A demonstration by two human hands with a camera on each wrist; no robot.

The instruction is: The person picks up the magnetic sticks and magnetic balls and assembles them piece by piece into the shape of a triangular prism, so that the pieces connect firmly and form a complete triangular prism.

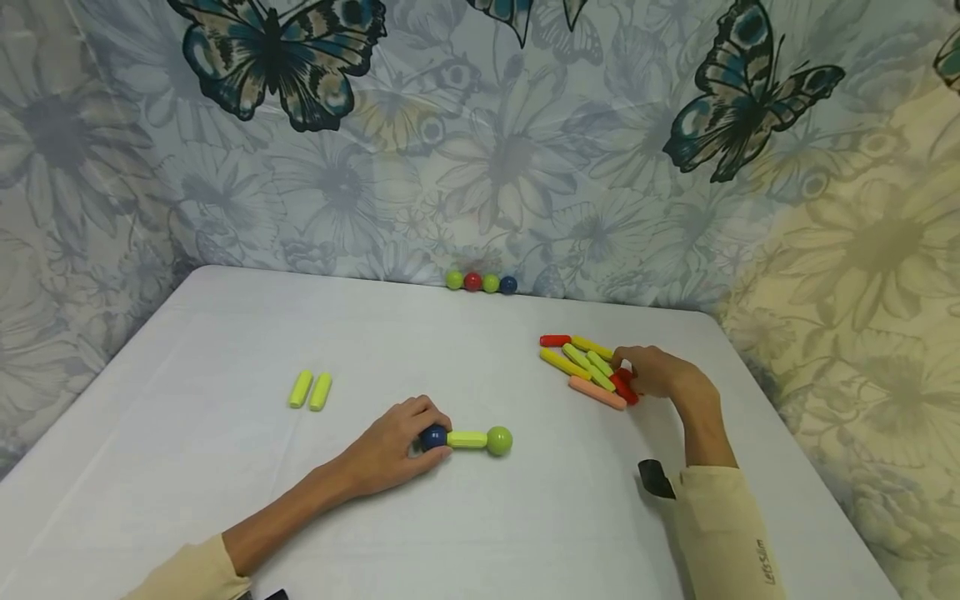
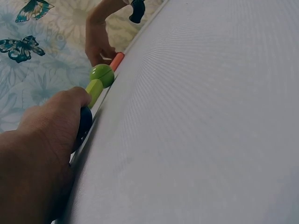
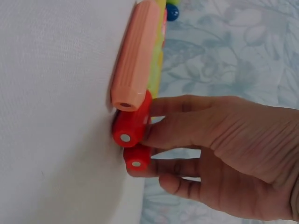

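My left hand (image 1: 397, 442) grips a dark blue ball (image 1: 433, 437) at the end of a lime-green magnetic rod (image 1: 467, 439). A light green ball (image 1: 499, 440) caps the rod's other end. Over at the right, my right hand (image 1: 656, 372) is at the edge of a pile of coloured rods. Seen from the right wrist, the thumb and fingers pinch at two red rods (image 3: 131, 128) with metal discs in their ends; the fingertips are partly hidden. A peach rod (image 1: 597, 392) lies right beside them, with yellow rods (image 1: 564, 363) and green rods (image 1: 577, 357) further left.
Two lime rods (image 1: 301, 389) lie side by side on the white table (image 1: 225, 333) at the left. A row of green, red and blue balls (image 1: 472, 282) stands at the back edge, against a butterfly-patterned cloth (image 1: 510, 167). Another red rod (image 1: 555, 341) tops the pile.
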